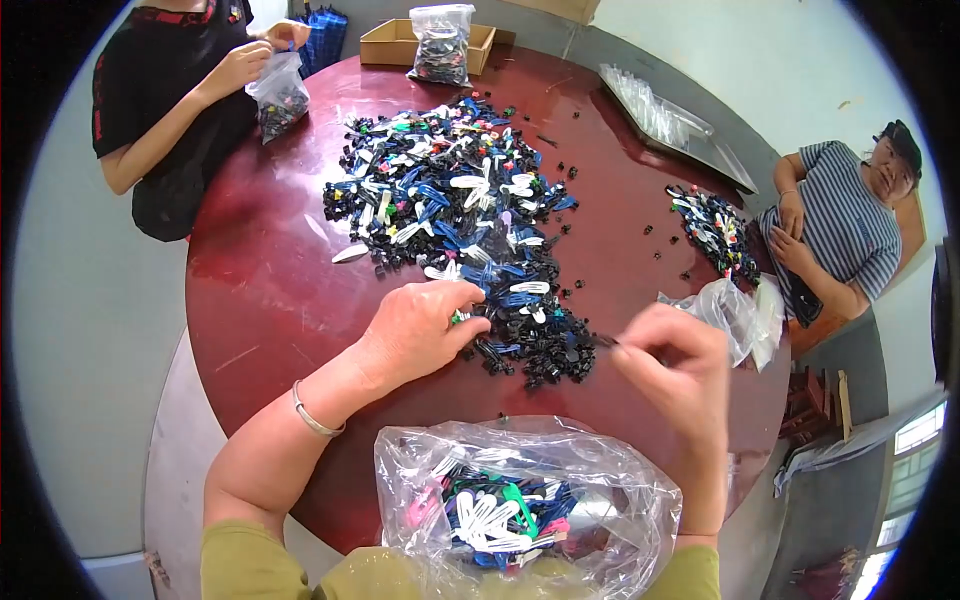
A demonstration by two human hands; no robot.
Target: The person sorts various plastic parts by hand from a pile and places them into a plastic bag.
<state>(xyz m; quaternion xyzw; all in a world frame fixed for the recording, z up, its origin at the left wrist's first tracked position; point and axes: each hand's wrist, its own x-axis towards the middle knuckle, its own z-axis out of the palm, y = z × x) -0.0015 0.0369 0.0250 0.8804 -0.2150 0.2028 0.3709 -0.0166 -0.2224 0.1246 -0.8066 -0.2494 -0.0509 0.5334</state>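
Note:
A large pile of small hair clips, mostly black, blue and white, lies on the table before me. My left hand is curled at the pile's near edge, thumb and forefinger around a few clips, one with green and white on it. To the right of the pile, my right hand, smeared by motion, pinches a thin black hair clip. Close to my body sits an open clear plastic bag holding white, blue, green and pink clips.
Across the round red table, a person in black handles a filled bag. Another filled bag stands by a cardboard box. At right are a metal tray, a smaller clip pile, plastic bags and a seated person.

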